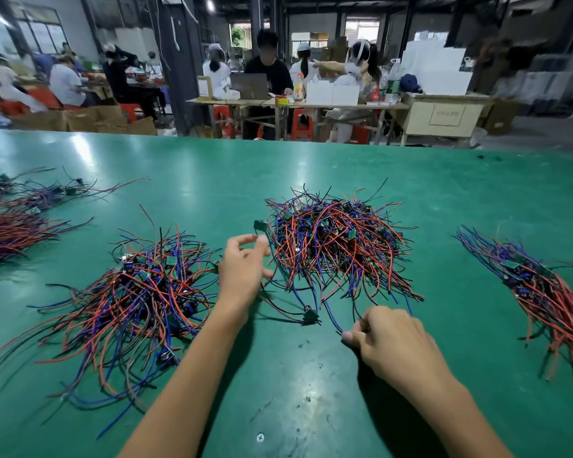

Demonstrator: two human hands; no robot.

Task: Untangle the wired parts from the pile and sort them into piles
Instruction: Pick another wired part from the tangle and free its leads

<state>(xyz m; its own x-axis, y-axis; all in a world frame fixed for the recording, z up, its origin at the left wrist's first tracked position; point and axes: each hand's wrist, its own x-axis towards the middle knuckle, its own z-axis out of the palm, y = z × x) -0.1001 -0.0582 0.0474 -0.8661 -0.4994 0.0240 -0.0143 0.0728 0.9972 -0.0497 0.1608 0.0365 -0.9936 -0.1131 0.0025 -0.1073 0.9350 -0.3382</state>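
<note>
Two hands: left hand (244, 269) loosely spread, holding nothing; right hand (389, 342) pinches blue wire (331, 314)

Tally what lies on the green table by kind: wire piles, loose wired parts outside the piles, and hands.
Wire piles: 5, namely centre pile, left pile, right pile, far-left red pile, far-left purple pile
Loose wired parts: 1
Hands: 2, namely left hand, right hand
Total: 8
</note>
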